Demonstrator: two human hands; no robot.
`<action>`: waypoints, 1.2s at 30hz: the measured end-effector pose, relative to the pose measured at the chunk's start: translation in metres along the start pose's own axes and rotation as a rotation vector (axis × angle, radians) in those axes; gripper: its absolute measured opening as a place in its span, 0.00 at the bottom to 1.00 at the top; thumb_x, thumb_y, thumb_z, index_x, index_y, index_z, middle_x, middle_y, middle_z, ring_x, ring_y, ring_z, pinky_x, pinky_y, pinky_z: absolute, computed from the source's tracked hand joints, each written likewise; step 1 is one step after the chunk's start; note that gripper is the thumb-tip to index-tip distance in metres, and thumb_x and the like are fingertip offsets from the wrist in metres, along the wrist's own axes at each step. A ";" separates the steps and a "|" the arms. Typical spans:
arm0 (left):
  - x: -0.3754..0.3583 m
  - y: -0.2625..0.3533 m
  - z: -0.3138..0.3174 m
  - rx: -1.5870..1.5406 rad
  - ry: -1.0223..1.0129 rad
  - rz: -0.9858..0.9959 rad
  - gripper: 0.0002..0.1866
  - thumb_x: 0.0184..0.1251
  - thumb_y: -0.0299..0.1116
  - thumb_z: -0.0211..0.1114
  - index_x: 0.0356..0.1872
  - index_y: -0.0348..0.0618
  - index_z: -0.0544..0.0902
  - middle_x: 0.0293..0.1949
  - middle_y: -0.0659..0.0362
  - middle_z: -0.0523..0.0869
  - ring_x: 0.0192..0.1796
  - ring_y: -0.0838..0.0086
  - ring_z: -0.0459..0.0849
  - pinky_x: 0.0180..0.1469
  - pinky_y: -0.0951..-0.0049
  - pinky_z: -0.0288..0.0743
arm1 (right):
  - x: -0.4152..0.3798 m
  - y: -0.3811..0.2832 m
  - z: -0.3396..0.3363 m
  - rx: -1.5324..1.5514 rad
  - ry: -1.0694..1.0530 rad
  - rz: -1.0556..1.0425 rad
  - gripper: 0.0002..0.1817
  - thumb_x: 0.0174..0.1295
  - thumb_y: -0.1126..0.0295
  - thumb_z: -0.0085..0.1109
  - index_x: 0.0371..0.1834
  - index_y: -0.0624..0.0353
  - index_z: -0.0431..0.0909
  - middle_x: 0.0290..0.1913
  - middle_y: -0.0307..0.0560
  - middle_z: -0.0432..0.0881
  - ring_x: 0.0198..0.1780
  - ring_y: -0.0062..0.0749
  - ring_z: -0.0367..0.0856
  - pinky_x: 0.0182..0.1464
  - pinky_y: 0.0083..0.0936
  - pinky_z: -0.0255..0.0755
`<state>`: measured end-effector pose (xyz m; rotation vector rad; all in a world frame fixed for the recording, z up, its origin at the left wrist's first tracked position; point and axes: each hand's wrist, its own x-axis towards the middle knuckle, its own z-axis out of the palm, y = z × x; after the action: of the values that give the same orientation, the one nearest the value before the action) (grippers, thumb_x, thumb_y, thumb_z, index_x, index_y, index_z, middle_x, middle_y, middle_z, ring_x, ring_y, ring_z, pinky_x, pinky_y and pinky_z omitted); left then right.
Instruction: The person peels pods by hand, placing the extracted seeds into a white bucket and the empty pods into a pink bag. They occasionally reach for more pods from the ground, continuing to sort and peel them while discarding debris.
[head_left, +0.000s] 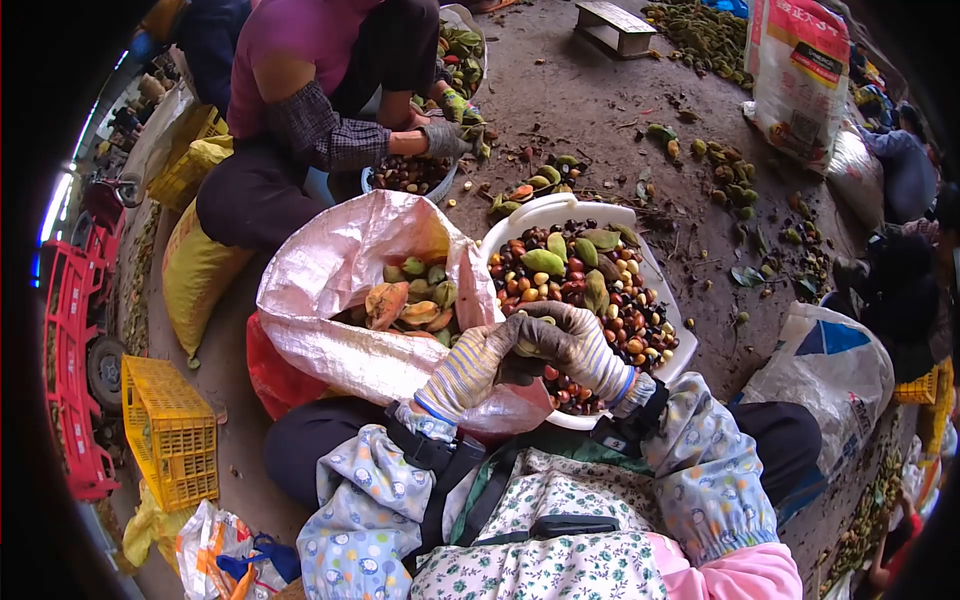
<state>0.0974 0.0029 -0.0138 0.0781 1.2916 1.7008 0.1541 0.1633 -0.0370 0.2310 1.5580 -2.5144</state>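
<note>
My left hand (pixel 466 372) and my right hand (pixel 580 345), both in striped work gloves with dark fingertips, meet over the near-left side of a white basin (pixel 680 325). Their fingers are closed together around a small greenish pod, mostly hidden by the gloves. Brown, red and cream seeds fill the basin, with several green pods (pixel 543 262) on top. Left of the basin stands an open white sack (pixel 330 250) holding green and orange-brown pods (pixel 387 303).
A co-worker (pixel 300 100) with gloved hands sits at the upper left by a blue basin (pixel 437 190) of seeds. Yellow crates (pixel 168 435) are at the left. Pods and husks litter the floor on the right, near a standing sack (pixel 800 85) and a white-blue bag (pixel 830 370).
</note>
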 end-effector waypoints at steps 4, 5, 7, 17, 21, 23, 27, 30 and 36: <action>0.005 -0.009 -0.008 0.019 0.045 0.045 0.24 0.66 0.54 0.57 0.43 0.40 0.80 0.30 0.59 0.84 0.27 0.77 0.83 0.29 0.79 0.78 | 0.002 0.008 0.001 0.322 0.053 -0.001 0.19 0.66 0.64 0.54 0.56 0.64 0.72 0.45 0.40 0.80 0.43 0.20 0.78 0.45 0.18 0.75; 0.007 -0.011 -0.011 0.024 0.052 0.052 0.24 0.66 0.54 0.57 0.42 0.40 0.80 0.30 0.59 0.84 0.26 0.78 0.82 0.28 0.80 0.77 | 0.002 0.007 0.002 0.322 0.064 0.011 0.19 0.66 0.64 0.54 0.56 0.64 0.72 0.45 0.40 0.80 0.43 0.20 0.78 0.45 0.17 0.74; 0.004 -0.004 -0.003 0.071 0.138 0.127 0.20 0.65 0.51 0.59 0.41 0.42 0.81 0.26 0.63 0.82 0.24 0.80 0.80 0.27 0.82 0.76 | 0.005 0.003 0.004 0.325 0.088 0.029 0.19 0.66 0.65 0.54 0.56 0.64 0.71 0.44 0.40 0.80 0.43 0.19 0.78 0.46 0.17 0.74; 0.001 0.008 0.008 0.768 0.316 0.478 0.24 0.55 0.40 0.72 0.47 0.33 0.79 0.37 0.59 0.84 0.37 0.77 0.80 0.42 0.76 0.75 | 0.010 0.013 -0.004 0.298 0.006 0.271 0.24 0.63 0.64 0.57 0.62 0.54 0.65 0.37 0.36 0.80 0.29 0.19 0.79 0.27 0.20 0.77; 0.000 0.009 0.005 1.281 0.324 0.596 0.23 0.49 0.31 0.72 0.49 0.38 0.80 0.38 0.51 0.84 0.39 0.65 0.84 0.44 0.69 0.76 | 0.005 0.001 0.000 0.429 -0.043 0.283 0.18 0.61 0.67 0.57 0.54 0.57 0.69 0.37 0.40 0.80 0.35 0.29 0.82 0.33 0.27 0.80; 0.000 0.009 0.011 1.199 0.282 0.554 0.25 0.46 0.27 0.70 0.51 0.44 0.81 0.36 0.50 0.84 0.39 0.62 0.84 0.43 0.67 0.76 | 0.009 0.004 -0.002 0.259 -0.019 0.277 0.17 0.61 0.67 0.57 0.52 0.57 0.70 0.36 0.41 0.81 0.36 0.30 0.83 0.34 0.29 0.80; 0.004 0.001 0.009 1.371 0.226 0.572 0.25 0.47 0.26 0.69 0.51 0.43 0.80 0.35 0.52 0.84 0.36 0.65 0.84 0.41 0.69 0.77 | 0.018 0.038 0.005 0.187 0.223 0.167 0.15 0.60 0.68 0.56 0.50 0.57 0.70 0.35 0.42 0.80 0.26 0.28 0.80 0.26 0.25 0.77; 0.011 -0.012 -0.002 1.182 0.277 0.528 0.22 0.49 0.24 0.70 0.49 0.39 0.80 0.33 0.56 0.84 0.33 0.73 0.83 0.37 0.72 0.76 | 0.013 0.023 -0.008 -0.032 0.062 0.212 0.14 0.61 0.68 0.54 0.50 0.57 0.71 0.33 0.41 0.80 0.27 0.23 0.78 0.24 0.22 0.74; -0.006 0.039 -0.032 1.057 0.629 0.338 0.20 0.53 0.36 0.72 0.45 0.35 0.81 0.35 0.53 0.85 0.36 0.72 0.83 0.42 0.72 0.76 | 0.030 0.007 -0.046 -0.615 -0.107 -0.020 0.22 0.55 0.65 0.65 0.55 0.55 0.75 0.46 0.47 0.82 0.41 0.27 0.80 0.44 0.25 0.74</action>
<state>0.0575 -0.0227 0.0051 0.4183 2.6702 1.1330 0.1280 0.1990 -0.0702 -0.0064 2.1831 -1.8933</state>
